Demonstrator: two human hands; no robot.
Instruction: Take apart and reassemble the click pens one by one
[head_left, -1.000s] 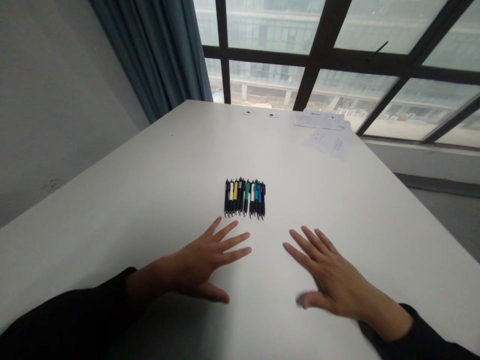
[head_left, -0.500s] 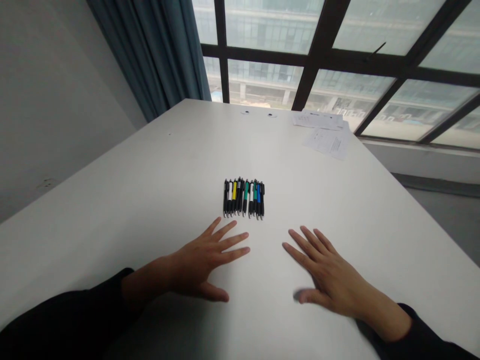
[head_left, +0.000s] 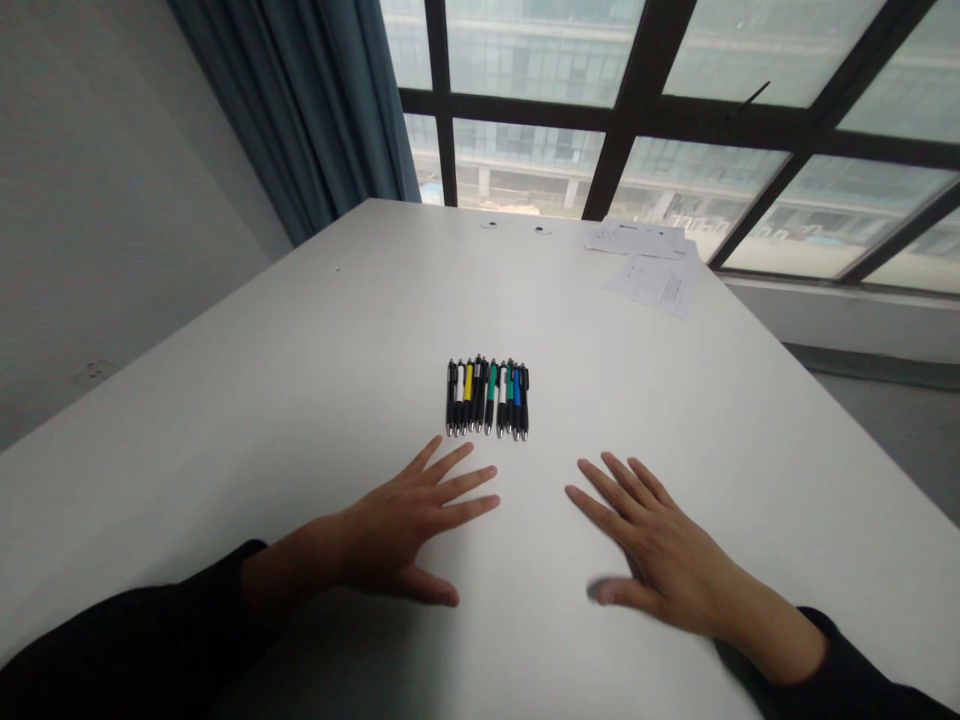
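Observation:
A row of several pens (head_left: 487,397) lies side by side on the white table (head_left: 300,380), with black, white, yellow, green and blue barrels and their tips toward me. My left hand (head_left: 409,525) rests flat on the table just in front of the pens and to their left, fingers spread, holding nothing. My right hand (head_left: 652,550) lies flat to the right of it, fingers stretched out and empty. Neither hand touches the pens. Both arms wear dark sleeves.
Loose printed papers (head_left: 652,270) lie at the table's far right corner. Two small round marks (head_left: 514,227) sit near the far edge. A blue curtain (head_left: 315,110) hangs at the left of a large window. The table's right edge drops to the floor.

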